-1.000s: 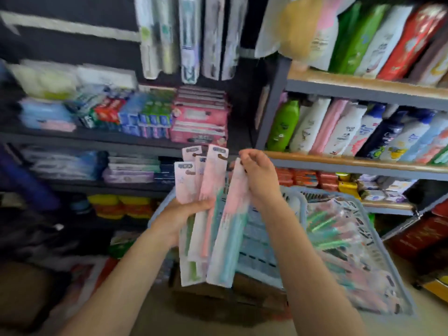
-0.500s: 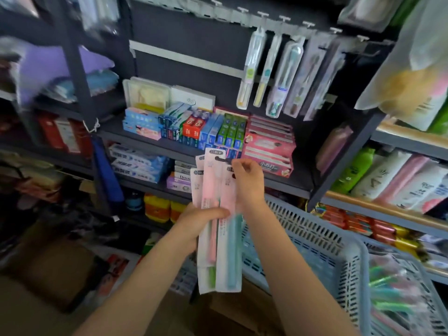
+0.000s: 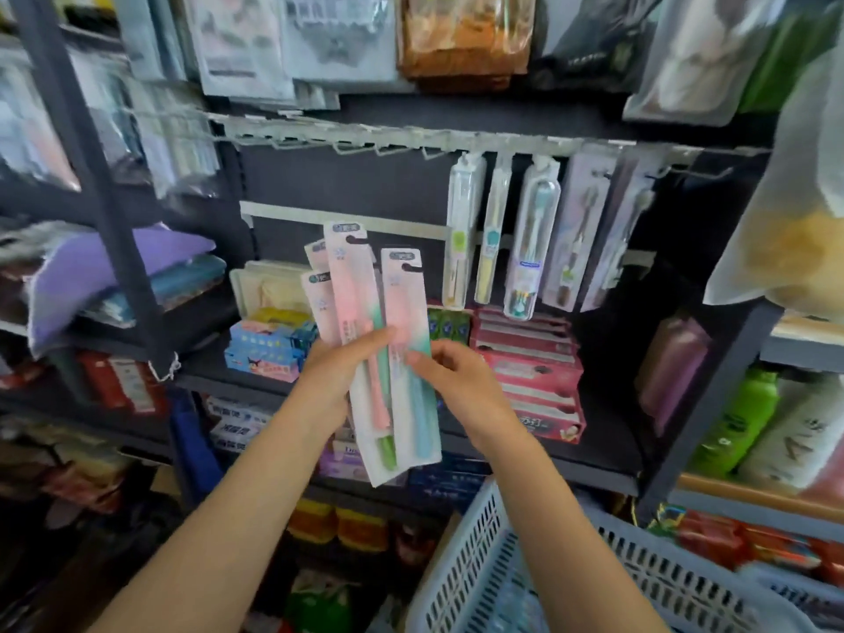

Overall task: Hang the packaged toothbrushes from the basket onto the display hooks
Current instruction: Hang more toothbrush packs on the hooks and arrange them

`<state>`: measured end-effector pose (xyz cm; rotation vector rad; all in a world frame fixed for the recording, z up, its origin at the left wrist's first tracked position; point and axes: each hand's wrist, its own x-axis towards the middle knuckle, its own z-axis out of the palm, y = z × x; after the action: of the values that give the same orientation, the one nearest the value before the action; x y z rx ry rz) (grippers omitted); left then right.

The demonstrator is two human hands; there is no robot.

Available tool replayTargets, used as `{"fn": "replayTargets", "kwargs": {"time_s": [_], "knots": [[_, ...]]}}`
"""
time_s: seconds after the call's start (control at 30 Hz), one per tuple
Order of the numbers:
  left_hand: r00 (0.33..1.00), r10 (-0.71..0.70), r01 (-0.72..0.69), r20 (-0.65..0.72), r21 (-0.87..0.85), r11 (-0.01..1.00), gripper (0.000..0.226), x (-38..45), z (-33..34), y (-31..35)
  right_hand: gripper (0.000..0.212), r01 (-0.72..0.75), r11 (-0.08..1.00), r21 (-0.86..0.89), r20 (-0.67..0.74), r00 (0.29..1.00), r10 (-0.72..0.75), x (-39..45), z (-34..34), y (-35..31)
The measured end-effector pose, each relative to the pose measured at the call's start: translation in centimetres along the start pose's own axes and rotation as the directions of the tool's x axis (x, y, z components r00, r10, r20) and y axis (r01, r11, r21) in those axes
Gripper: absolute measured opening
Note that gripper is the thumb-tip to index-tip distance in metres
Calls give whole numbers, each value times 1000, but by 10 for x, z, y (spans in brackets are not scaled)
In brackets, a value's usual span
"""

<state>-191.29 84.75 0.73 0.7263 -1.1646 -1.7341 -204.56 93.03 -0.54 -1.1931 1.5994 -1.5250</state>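
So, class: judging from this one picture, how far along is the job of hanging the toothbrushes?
Done: five clear-packaged toothbrushes already hang on the metal hook rail. In hand: the left hand grips a fan of pink card-backed toothbrush packs, and the right hand pinches the rightmost one. Left: those packs are unhung, empty hooks remain, and the white plastic basket sits below, its contents unclear.

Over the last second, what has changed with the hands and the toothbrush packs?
The fanned toothbrush packs were raised from over the basket toward the hook rail. The right hand slid from the pack tops down to their middle. The left hand kept its grip on the bunch; no pack has been hung.
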Motion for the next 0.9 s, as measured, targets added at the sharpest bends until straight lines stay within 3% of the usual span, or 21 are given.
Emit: {"fn": "replayTargets", "kwargs": {"time_s": [0.07,0.13,0.27,0.47,0.67,0.9], "knots": [[1000,12,-12,14,11,1000,42,13,4,1,18,1,998,60,-50,999,2,16,-6,0],[1000,17,-17,-6,22,1000,35,25,4,2,12,25,994,105,-79,997,-17,28,-9,-3],[999,3,-3,-40,15,1000,26,46,-7,8,17,122,989,86,-104,988,-113,43,-3,-11],[999,37,-35,-38,71,997,39,83,-25,27,14,206,978,25,-183,963,-198,71,17,-39],[997,24,-30,78,72,997,35,113,-38,46,12,187,982,1,-363,915,-174,107,37,-63],[984,14,-29,178,78,996,31,138,-47,52,11,191,979,73,-441,886,-141,124,56,-71]]}}
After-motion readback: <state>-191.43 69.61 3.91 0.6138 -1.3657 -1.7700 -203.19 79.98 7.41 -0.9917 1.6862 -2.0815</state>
